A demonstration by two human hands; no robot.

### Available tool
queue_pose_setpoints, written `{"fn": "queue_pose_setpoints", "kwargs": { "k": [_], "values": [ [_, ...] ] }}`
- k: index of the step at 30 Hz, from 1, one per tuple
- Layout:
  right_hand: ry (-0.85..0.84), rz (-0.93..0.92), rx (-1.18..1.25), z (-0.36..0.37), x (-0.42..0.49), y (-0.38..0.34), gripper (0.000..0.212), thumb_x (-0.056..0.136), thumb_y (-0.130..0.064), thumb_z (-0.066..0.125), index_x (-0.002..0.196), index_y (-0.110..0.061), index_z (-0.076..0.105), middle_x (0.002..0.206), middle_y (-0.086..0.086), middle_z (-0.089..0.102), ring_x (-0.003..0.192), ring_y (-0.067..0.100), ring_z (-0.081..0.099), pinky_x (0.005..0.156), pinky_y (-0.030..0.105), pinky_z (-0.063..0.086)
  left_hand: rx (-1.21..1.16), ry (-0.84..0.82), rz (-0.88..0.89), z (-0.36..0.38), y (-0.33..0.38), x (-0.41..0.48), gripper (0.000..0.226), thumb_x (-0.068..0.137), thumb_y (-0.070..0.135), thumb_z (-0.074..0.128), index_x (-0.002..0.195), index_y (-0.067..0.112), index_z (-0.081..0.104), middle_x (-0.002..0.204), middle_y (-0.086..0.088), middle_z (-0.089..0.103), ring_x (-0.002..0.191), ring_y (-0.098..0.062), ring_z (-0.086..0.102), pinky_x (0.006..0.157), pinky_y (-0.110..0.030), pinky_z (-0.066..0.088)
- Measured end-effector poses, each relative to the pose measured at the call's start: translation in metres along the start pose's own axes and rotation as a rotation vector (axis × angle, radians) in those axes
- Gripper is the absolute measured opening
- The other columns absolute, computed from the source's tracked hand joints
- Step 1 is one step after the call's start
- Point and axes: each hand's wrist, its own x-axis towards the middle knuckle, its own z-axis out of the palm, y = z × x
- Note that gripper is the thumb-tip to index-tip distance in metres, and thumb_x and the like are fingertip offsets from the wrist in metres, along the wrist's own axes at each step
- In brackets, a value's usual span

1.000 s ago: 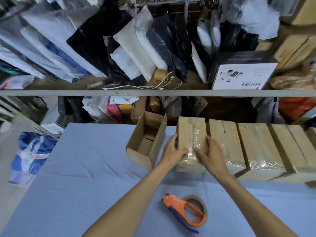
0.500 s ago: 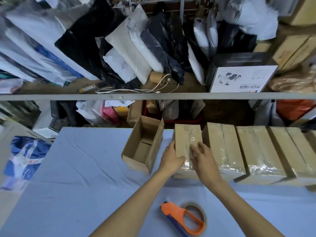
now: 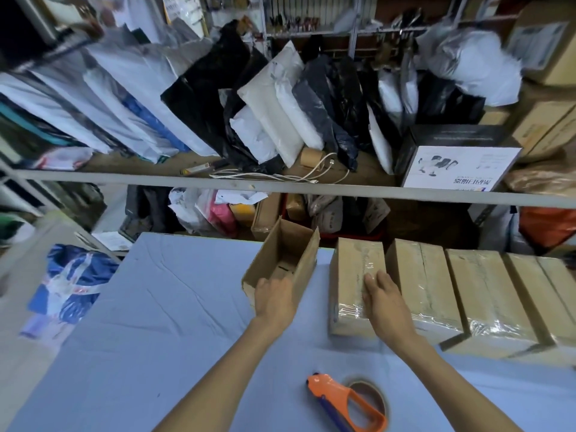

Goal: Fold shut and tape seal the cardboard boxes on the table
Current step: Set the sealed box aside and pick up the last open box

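An open cardboard box [image 3: 290, 244] stands with its flaps up on the blue table [image 3: 156, 322]. My left hand [image 3: 274, 299] reaches over its near edge, fingers curled at the rim; a firm grip cannot be made out. To the right lies a taped, shut box [image 3: 352, 272], first in a row of several sealed boxes [image 3: 480, 291]. My right hand [image 3: 385, 299] rests flat on that taped box, fingers spread. An orange tape dispenser [image 3: 349, 403] with a brown roll lies near the table's front edge, between my forearms.
A grey shelf rail [image 3: 280, 188] runs across behind the table, holding plastic mailer bags, white cables and a printed carton [image 3: 458, 166]. Bags and boxes crowd the floor under it. A blue and white bag [image 3: 71, 285] lies left of the table.
My left hand has left the taped box and moved left to the open box. My right hand has flattened on top of the taped box. The view has tilted up.
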Motion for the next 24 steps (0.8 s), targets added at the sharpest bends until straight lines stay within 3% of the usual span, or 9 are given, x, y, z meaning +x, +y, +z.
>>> {"fn": "queue_pose_setpoints", "kwargs": {
  "k": [4, 7, 11, 13, 16, 18, 21, 22, 24],
  "values": [
    [0.011, -0.021, 0.077, -0.011, -0.003, -0.004, 0.018, 0.092, -0.008, 0.052, 0.109, -0.003, 0.055, 0.104, 0.011, 0.048, 0.089, 0.031, 0.051, 0.073, 0.039, 0.050, -0.083, 0.081, 0.008, -0.004, -0.016, -0.012, 0.022, 0.093, 0.015, 0.047, 0.114, 0.015, 0.053, 0.106, -0.007, 0.068, 0.100, -0.027, 0.059, 0.089, -0.030, 0.035],
    [0.050, -0.016, 0.178, -0.018, -0.011, -0.016, 0.047, 0.088, -0.007, 0.064, 0.133, -0.002, 0.049, 0.134, 0.019, 0.046, 0.118, 0.033, 0.047, 0.096, 0.037, 0.045, -0.131, 0.149, 0.035, -0.009, -0.036, -0.028, 0.020, 0.094, 0.017, 0.045, 0.113, 0.016, 0.051, 0.098, -0.007, 0.069, 0.099, -0.028, 0.059, 0.094, -0.029, 0.033],
    [0.051, -0.009, 0.403, -0.028, -0.020, -0.054, 0.059, 0.092, -0.028, 0.063, 0.141, -0.004, 0.041, 0.142, 0.011, 0.044, 0.131, 0.027, 0.043, 0.107, 0.034, 0.032, -0.170, 0.245, 0.121, -0.012, -0.066, -0.057, 0.017, 0.095, 0.022, 0.051, 0.111, 0.015, 0.053, 0.079, -0.003, 0.067, 0.085, -0.024, 0.063, 0.117, -0.039, 0.018],
    [0.029, 0.061, 0.637, -0.034, -0.024, -0.081, 0.063, 0.089, -0.046, 0.061, 0.138, -0.010, 0.046, 0.137, 0.006, 0.050, 0.127, 0.021, 0.047, 0.106, 0.039, 0.040, -0.185, 0.307, 0.181, -0.010, -0.082, -0.071, 0.016, 0.092, 0.021, 0.058, 0.106, 0.013, 0.059, 0.071, -0.004, 0.065, 0.076, -0.025, 0.062, 0.120, -0.046, 0.011],
    [0.028, 0.157, 0.866, -0.040, -0.028, -0.111, 0.073, 0.079, -0.065, 0.059, 0.132, -0.015, 0.052, 0.128, 0.004, 0.058, 0.119, 0.019, 0.054, 0.100, 0.043, 0.047, -0.212, 0.409, 0.327, -0.006, -0.104, -0.090, 0.005, 0.081, 0.013, 0.063, 0.084, 0.015, 0.061, 0.064, 0.001, 0.061, 0.068, -0.020, 0.058, 0.118, -0.053, 0.007],
    [-0.016, 0.210, 0.930, -0.042, -0.031, -0.125, 0.063, 0.082, -0.055, 0.066, 0.129, -0.015, 0.054, 0.124, 0.004, 0.060, 0.114, 0.017, 0.057, 0.094, 0.036, 0.048, -0.196, 0.437, 0.411, -0.003, -0.115, -0.101, 0.012, 0.070, 0.006, 0.067, 0.078, 0.015, 0.065, 0.068, 0.006, 0.064, 0.078, -0.015, 0.058, 0.117, -0.058, 0.007],
    [-0.120, 0.240, 0.890, -0.038, -0.043, -0.141, 0.036, 0.087, -0.017, 0.069, 0.120, -0.016, 0.057, 0.115, 0.006, 0.063, 0.104, 0.018, 0.060, 0.081, 0.027, 0.050, -0.260, 0.424, 0.475, 0.006, -0.126, -0.114, 0.026, 0.063, -0.005, 0.067, 0.081, 0.015, 0.069, 0.084, 0.005, 0.068, 0.108, -0.016, 0.055, 0.110, -0.069, 0.018],
    [-0.125, 0.253, 0.848, -0.036, -0.048, -0.143, 0.036, 0.088, -0.006, 0.064, 0.123, -0.013, 0.056, 0.115, 0.007, 0.062, 0.103, 0.019, 0.059, 0.081, 0.028, 0.050, -0.344, 0.414, 0.476, 0.010, -0.128, -0.117, 0.028, 0.065, -0.005, 0.064, 0.084, 0.015, 0.069, 0.097, 0.003, 0.067, 0.119, -0.014, 0.047, 0.109, -0.066, 0.023],
    [-0.103, 0.289, 0.800, -0.031, -0.058, -0.148, 0.038, 0.089, 0.005, 0.053, 0.125, -0.007, 0.056, 0.113, 0.008, 0.061, 0.106, 0.022, 0.058, 0.085, 0.034, 0.052, -0.575, 0.415, 0.408, 0.015, -0.128, -0.125, 0.037, 0.072, -0.001, 0.065, 0.101, 0.022, 0.068, 0.131, 0.005, 0.049, 0.133, -0.007, 0.027, 0.114, -0.038, 0.029]
  ]
}}
